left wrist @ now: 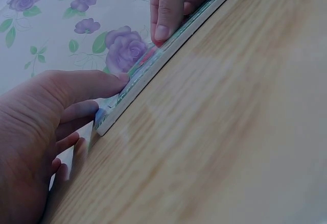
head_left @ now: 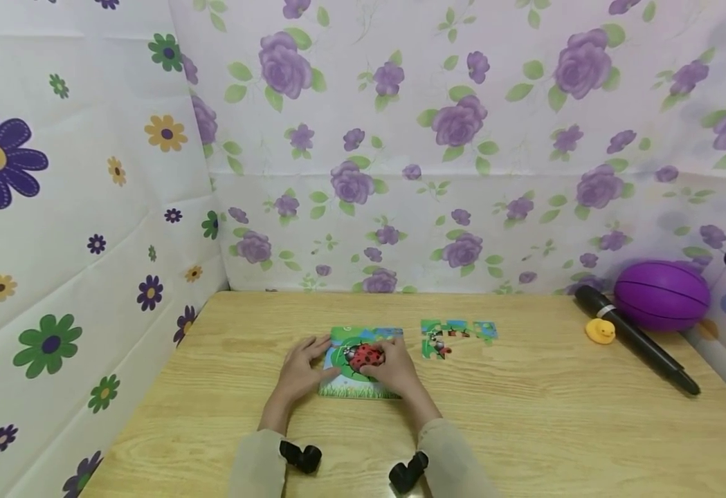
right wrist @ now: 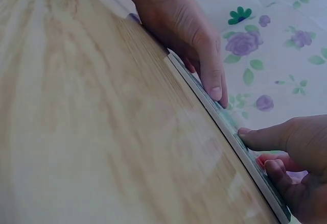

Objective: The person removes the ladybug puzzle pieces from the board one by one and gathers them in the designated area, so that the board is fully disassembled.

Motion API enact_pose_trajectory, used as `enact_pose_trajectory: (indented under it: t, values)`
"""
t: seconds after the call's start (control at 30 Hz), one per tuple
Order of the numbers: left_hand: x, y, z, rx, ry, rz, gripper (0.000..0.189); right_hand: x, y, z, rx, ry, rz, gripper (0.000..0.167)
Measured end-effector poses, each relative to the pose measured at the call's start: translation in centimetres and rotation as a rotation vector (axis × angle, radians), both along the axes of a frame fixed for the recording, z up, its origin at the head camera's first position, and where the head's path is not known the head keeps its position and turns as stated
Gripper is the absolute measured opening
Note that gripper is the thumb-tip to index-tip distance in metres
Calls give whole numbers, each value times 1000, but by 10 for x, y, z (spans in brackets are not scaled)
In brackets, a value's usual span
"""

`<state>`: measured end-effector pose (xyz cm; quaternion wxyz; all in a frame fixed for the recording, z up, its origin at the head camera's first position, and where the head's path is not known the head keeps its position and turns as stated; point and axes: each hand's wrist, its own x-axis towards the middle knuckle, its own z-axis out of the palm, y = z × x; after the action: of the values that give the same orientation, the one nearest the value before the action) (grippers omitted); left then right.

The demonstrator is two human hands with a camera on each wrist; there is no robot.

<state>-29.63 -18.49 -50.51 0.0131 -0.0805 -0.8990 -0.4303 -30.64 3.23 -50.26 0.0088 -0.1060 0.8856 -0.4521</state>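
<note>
A jigsaw puzzle board [head_left: 345,389] with a red ladybug on a green leaf lies flat on the table. My left hand [head_left: 300,371] holds its left side, the thumb [left wrist: 110,84] on the top face and the fingers along the edge. Over the ladybug's right side, my right hand [head_left: 395,366] pinches a small red puzzle piece [right wrist: 261,160] close over the board, largely hidden by the fingers. Several other puzzle pieces [head_left: 440,325] lie in a loose group to the right of the board.
At the table's right side are a purple ball [head_left: 661,295], a small yellow duck [head_left: 600,331] and a large black pen-shaped object [head_left: 639,342]. Flowered cloth [head_left: 350,228] hangs behind the wooden table [head_left: 556,415] and along its left side.
</note>
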Motion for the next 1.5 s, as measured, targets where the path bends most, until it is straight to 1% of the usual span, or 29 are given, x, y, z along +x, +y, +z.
enact_pose_trajectory:
  t: [0.13,0.27,0.37,0.5,0.57,0.63,0.7,0.9,1.1,1.3,1.5]
  values:
    - [-1,1,1,-1,2,-4,66,-1,0,2,22,-11,-6,47]
    - [0,1,2,0,10,-6,66,-2,1,2,13,-22,21,47]
    - [0,0,1,0,11,-4,66,-3,2,0,-48,-39,37,45]
    - [0,0,0,-11,9,-4,66,-4,3,-4,-153,-62,6,34]
    - [0,1,0,-15,5,-3,66,-3,4,-4,-189,-79,-15,29]
    - [0,1,0,-15,2,-2,66,-3,5,-4,-208,-82,-20,27]
    - [0,2,1,-14,3,-2,66,-3,6,-4,-213,-82,-15,28]
    - [-1,2,0,-17,0,2,69,-4,4,-5,-175,-83,-7,34]
    - [0,2,1,-23,3,11,69,-4,3,-4,-147,-55,2,34]
    - [1,1,1,-49,17,-6,68,-4,3,-5,-148,-44,9,33]
    - [-1,0,0,-43,6,-20,69,-4,2,-6,-141,-53,5,34]
